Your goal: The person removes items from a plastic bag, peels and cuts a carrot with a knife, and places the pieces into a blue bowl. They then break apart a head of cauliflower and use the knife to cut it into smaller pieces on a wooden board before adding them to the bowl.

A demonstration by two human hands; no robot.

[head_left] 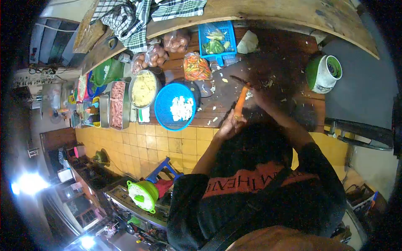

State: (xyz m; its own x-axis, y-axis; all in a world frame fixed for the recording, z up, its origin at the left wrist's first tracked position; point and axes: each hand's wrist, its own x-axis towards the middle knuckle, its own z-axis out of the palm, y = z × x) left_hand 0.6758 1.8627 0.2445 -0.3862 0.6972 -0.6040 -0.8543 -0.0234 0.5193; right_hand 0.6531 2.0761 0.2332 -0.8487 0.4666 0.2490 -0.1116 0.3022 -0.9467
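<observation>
My left hand (231, 126) is closed around the thick lower end of an orange carrot (240, 103), which points up and away over the brown wooden table (274, 52). To its right, my right hand (260, 97) is closed on a knife, its handle hidden in the hand. The dark knife blade (238, 79) lies across the carrot's far tip. Pale scraps are scattered around both hands. A bag of red and green chillies (197, 67) lies beyond them to the left.
Left are a blue colander (158, 109) of white pieces, a bowl of yellow shreds (143, 88) and a meat tray (117, 104). A blue basket (233, 41) of greens and bagged eggs (155, 55) stand behind. A green-white container (323, 74) is at right.
</observation>
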